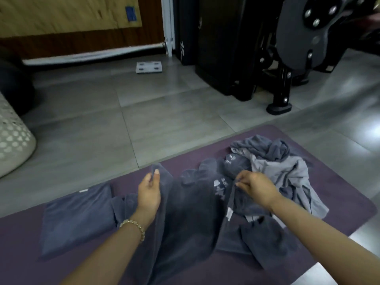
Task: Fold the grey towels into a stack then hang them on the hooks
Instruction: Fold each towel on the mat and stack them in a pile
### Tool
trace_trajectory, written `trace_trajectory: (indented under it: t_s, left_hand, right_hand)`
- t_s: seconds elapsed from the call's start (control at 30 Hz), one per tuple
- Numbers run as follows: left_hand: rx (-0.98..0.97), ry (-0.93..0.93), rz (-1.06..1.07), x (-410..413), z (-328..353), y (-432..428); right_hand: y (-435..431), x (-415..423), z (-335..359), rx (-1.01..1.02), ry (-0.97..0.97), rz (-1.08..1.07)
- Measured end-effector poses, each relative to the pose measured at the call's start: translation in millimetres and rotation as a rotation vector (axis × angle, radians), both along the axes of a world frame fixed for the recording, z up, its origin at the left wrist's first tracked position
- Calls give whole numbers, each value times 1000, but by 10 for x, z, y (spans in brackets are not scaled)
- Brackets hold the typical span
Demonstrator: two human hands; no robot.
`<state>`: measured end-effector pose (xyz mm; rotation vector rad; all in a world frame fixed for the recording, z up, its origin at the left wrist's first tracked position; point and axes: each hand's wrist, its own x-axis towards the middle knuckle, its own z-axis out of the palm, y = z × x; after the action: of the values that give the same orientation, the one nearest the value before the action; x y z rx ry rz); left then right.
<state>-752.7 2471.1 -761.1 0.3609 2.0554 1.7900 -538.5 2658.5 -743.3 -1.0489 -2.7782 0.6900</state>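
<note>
A dark grey towel (191,214) with pale printed marks hangs spread between my two hands above the purple mat (24,239). My left hand (149,194) pinches its upper left corner between thumb and fingers. My right hand (255,187) pinches its upper right edge. A folded grey towel (76,219) lies flat on the mat to the left. A crumpled pile of dark and light grey towels (281,161) sits on the mat's right part, behind my right hand. No hooks are in view.
Grey tiled floor (164,112) lies beyond the mat. A white perforated basket (12,138) stands at the left edge. Black gym equipment (283,58) and a dark case (224,48) fill the back right. A small white scale (149,67) lies near the wall.
</note>
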Motion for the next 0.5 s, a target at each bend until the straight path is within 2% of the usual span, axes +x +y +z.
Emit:
trace_trajectory:
  t_s: [0.03, 0.1, 0.2, 0.27, 0.37, 0.5]
  left_hand:
    - [27, 38, 27, -92, 183, -73]
    - [56, 118, 41, -249, 576, -233]
    - [97, 252, 19, -365, 1204, -481]
    - [143, 326, 10, -387, 1634, -643]
    - [221, 372, -7, -378, 2128, -903]
    - [263, 419, -28, -321, 2529, -1263]
  right_hand:
    - [-67, -101, 316, 33, -69, 36]
    - [-218, -294, 902, 38, -91, 109]
    - [-554, -495, 1628, -121, 10, 192]
    - [-825, -617, 2034, -107, 70, 259]
    - [-1181, -807, 2476, 40, 261, 355]
    - [-1662, -970, 2780, -232, 591, 386]
